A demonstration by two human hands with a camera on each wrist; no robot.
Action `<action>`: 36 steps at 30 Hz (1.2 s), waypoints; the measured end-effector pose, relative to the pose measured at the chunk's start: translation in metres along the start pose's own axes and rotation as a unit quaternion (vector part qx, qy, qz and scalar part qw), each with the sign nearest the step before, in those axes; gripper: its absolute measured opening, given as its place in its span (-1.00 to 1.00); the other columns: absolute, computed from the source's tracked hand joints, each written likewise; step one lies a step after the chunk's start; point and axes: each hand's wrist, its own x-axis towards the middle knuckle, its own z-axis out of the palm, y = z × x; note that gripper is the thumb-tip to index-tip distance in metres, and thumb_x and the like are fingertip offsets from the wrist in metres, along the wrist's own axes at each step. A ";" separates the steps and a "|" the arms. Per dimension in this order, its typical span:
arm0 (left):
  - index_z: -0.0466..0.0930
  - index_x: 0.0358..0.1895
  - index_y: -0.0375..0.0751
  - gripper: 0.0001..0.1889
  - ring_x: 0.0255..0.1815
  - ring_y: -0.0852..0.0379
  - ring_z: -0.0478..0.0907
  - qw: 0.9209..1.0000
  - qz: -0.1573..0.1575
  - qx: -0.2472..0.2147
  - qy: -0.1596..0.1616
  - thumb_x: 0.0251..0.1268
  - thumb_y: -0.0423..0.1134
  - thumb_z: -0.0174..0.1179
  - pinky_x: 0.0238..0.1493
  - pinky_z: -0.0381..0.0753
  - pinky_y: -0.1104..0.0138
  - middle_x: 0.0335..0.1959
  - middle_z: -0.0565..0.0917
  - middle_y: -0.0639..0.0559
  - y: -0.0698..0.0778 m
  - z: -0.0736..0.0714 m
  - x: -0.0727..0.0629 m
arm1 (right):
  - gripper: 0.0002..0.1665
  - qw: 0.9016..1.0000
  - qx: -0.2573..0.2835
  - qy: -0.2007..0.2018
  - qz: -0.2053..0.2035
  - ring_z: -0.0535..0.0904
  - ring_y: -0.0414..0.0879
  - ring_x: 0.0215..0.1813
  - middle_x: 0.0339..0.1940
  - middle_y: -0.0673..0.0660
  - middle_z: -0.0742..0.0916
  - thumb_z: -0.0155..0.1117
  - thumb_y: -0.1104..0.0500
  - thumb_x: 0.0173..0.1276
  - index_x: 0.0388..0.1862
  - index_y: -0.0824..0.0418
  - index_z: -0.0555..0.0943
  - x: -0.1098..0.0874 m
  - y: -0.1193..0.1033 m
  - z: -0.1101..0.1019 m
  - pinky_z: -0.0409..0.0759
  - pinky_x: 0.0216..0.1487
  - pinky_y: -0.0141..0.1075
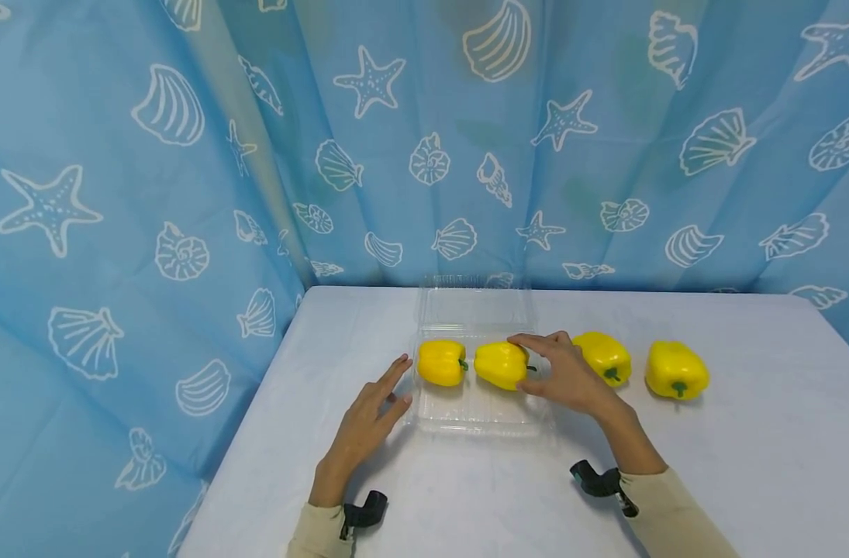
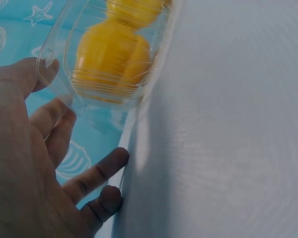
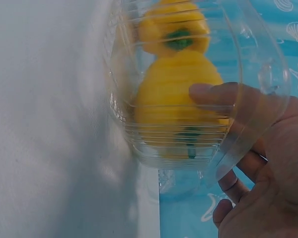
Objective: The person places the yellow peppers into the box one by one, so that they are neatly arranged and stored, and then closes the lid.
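A clear plastic clamshell container (image 1: 476, 409) lies with its lid (image 1: 476, 306) folded back, and two yellow bell peppers are in its base. My right hand (image 1: 571, 376) reaches over the right wall and holds the right bell pepper (image 1: 501, 365) between thumb and fingers; the right wrist view shows the thumb against this pepper (image 3: 174, 99). The left bell pepper (image 1: 441, 363) sits beside it, stem to the right. At the container's left edge is my left hand (image 1: 364, 422), fingers spread, holding nothing. Its thumb is close to the clear rim (image 2: 64, 89); contact is unclear.
Two more yellow bell peppers, a nearer one (image 1: 607, 358) partly behind my right hand and another (image 1: 678, 370), stand right of the container on the white-covered table (image 1: 766, 449). A blue curtain (image 1: 424, 225) with shell prints hangs behind and at the left.
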 end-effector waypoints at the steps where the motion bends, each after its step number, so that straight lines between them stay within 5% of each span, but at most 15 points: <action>1: 0.10 0.58 0.34 -0.39 -0.04 0.20 0.44 1.000 -0.002 0.000 0.000 0.55 0.18 -0.05 -0.08 0.46 0.16 0.56 0.07 0.46 0.000 0.000 0.001 | -0.15 1.000 -0.003 0.001 -0.002 0.31 0.08 0.10 0.28 0.06 0.61 0.57 0.10 0.16 0.45 -0.05 0.46 0.000 0.000 0.000 0.40 -0.05 -0.03; 14: 0.11 0.58 0.35 -0.41 -0.03 0.14 0.46 1.000 -0.017 0.004 0.006 0.55 0.15 -0.04 -0.10 0.46 0.15 0.55 0.09 0.47 0.006 0.010 -0.001 | -0.08 1.000 -0.013 -0.007 -0.008 0.26 0.14 0.22 0.44 0.15 0.49 0.53 0.04 0.21 0.52 0.05 0.35 -0.010 0.002 -0.006 0.25 0.10 0.18; 22: 0.10 0.58 0.36 -0.40 -0.04 0.18 0.43 1.000 -0.018 0.009 0.007 0.55 0.15 -0.03 -0.11 0.44 0.15 0.56 0.09 0.46 0.008 0.007 -0.001 | -0.29 0.997 0.014 0.069 -0.025 0.31 0.11 0.19 0.35 0.14 0.57 0.45 0.03 0.31 0.41 0.07 0.45 -0.018 0.001 -0.020 0.28 0.06 0.08; 36: 0.11 0.57 0.39 -0.39 -0.03 0.18 0.44 1.000 -0.018 0.019 0.017 0.54 0.08 0.03 -0.06 0.47 0.11 0.56 0.12 0.41 0.006 0.005 -0.001 | -0.44 0.982 -0.048 0.185 0.016 0.32 0.21 0.19 0.21 0.27 0.63 0.43 0.05 0.33 0.25 0.20 0.55 -0.030 0.010 -0.042 0.18 0.07 0.11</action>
